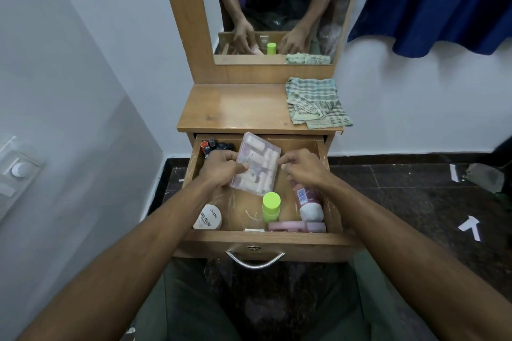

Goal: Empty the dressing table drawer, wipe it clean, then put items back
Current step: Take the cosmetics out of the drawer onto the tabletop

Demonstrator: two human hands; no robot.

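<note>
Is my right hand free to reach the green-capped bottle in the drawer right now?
Probably yes. The green-capped bottle stands upright in the open drawer with nothing above it, just nearer than your right hand. That hand pinches the clear case your left hand also grips, so release it first.

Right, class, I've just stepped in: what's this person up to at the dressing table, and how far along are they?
A person sits at an open drawer and grips a clear plastic case with the left hand, tilted up above the drawer floor. The right hand pinches at its right edge. A green-capped bottle, a nail polish jar, a pink bottle and small bottles lie inside, so emptying looks barely begun. A checked cloth waits on the tabletop.
</note>
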